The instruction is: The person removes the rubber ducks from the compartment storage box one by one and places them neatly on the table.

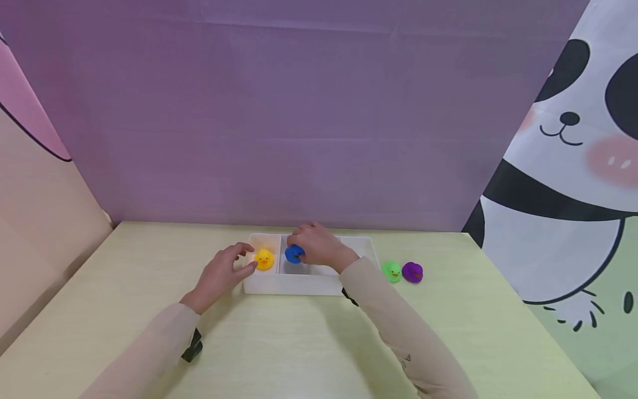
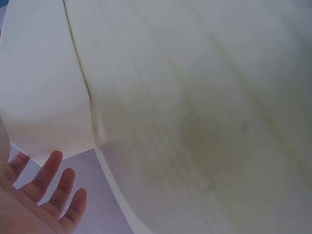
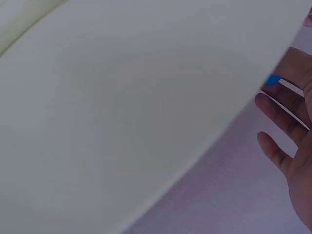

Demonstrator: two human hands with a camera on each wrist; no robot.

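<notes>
A white divided tray [image 1: 294, 285] lies toward the back of the table. In its left compartment sits a yellow rubber duck [image 1: 264, 259]. My right hand [image 1: 319, 246] pinches a blue rubber duck [image 1: 294, 254] over the compartment just right of it; in the right wrist view only a sliver of the blue duck [image 3: 272, 79] shows beyond the tray wall. At the tray's left end is my left hand [image 1: 226, 272], its thumb and fingers spread around the left rim beside the yellow duck. The left wrist view shows those fingers [image 2: 61, 195] relaxed, holding nothing.
A green rubber duck [image 1: 392, 271] and a purple rubber duck [image 1: 412, 272] stand side by side on the table [image 1: 279, 349], right of the tray. Behind the table hangs a purple cloth [image 1: 299, 122]; a panda-print panel [image 1: 563, 177] borders the right side.
</notes>
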